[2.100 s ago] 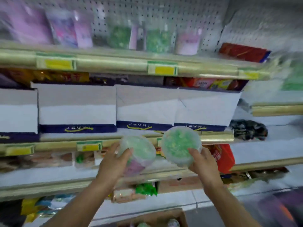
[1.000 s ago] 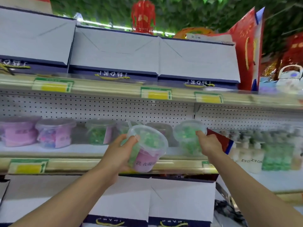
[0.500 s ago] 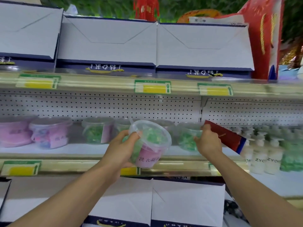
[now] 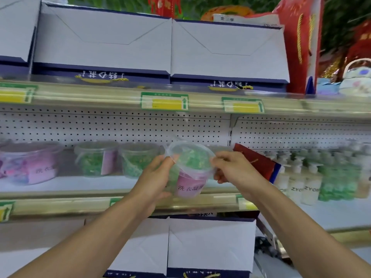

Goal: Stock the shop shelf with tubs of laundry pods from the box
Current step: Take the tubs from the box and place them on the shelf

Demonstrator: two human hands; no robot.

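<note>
A clear tub of green laundry pods (image 4: 192, 167) with a pink label and a lid is held tilted in front of the middle shelf (image 4: 60, 205). My left hand (image 4: 154, 177) grips its left side, thumb on the lid's rim. My right hand (image 4: 234, 169) pinches the rim on the right side. Two more green tubs (image 4: 96, 159) (image 4: 138, 161) and a pink tub (image 4: 30, 163) stand on the shelf to the left. Whatever stands right behind the held tub is hidden. The supply box is out of view.
A dark red box (image 4: 255, 163) leans on the shelf just right of my right hand, with rows of pump bottles (image 4: 301, 181) beyond it. White and navy cartons (image 4: 226, 49) fill the shelf above, and similar cartons (image 4: 210, 243) sit below.
My right hand let go of the green tub it set on the shelf and moved left onto the tub in my left hand. That tub moved right and toward the shelf.
</note>
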